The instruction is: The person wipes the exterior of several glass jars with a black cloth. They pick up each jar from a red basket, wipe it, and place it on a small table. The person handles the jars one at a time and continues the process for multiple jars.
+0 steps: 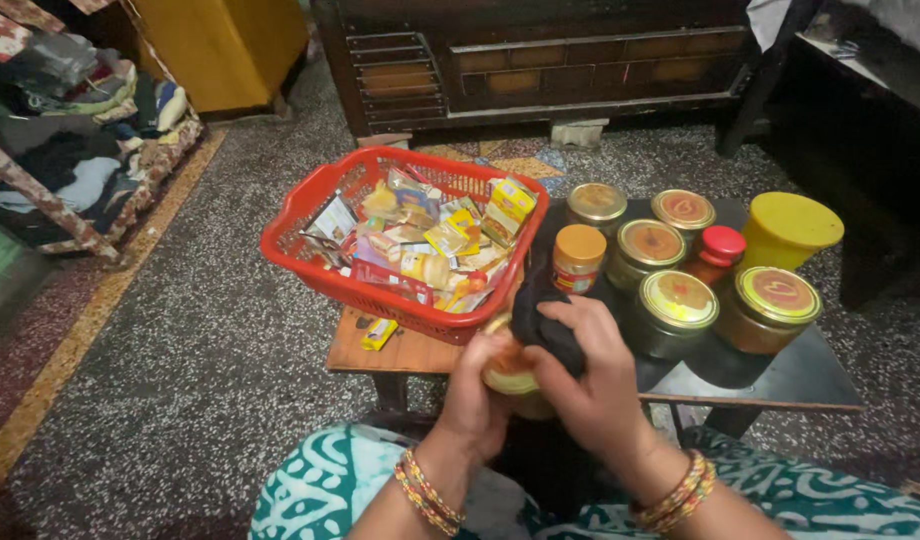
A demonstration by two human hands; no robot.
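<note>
Your left hand (477,385) is wrapped around a small jar (510,375) held over your lap, just in front of the low desk (780,378); the grip is closed on the jar's side. Your right hand (590,375) presses a black cloth (542,315) against the jar's top and shoulder, fingers curled over the fabric. The jar is mostly hidden by both hands, so its lid cannot be made out. To wipe well, keep the left grip firm and low on the glass, turn the jar under the cloth rather than dragging the cloth around, and stay clear of the desk's edge. Behind your hands stand other jars: an orange-lidded jar (578,258), several gold-lidded jars (677,300), a red-capped bottle (719,252) and a yellow container (788,228). A red basket (310,205) of packets sits left of them, overhanging a wooden board (400,352).
</note>
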